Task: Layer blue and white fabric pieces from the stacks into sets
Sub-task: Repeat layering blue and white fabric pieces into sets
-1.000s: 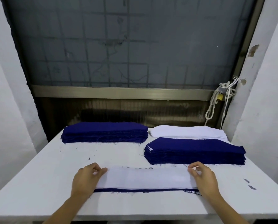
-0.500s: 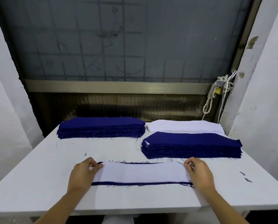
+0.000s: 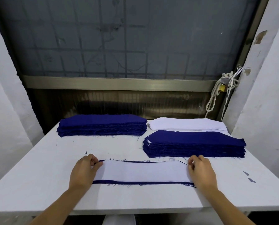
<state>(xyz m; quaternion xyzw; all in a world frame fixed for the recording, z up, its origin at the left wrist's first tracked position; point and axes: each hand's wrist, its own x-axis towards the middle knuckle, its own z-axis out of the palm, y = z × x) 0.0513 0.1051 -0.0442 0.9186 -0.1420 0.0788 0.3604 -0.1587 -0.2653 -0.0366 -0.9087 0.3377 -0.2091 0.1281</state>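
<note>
A white piece lies flat on a blue piece at the near middle of the surface, with blue edges showing front and back. The left hand pinches its left end and the right hand its right end, fingers curled. Behind sit a blue stack, a white stack and, nearer, a second blue stack.

No writing, label, brand or number could be read on the table, on the fabric stacks upon it, or on the padlock behind it.
</note>
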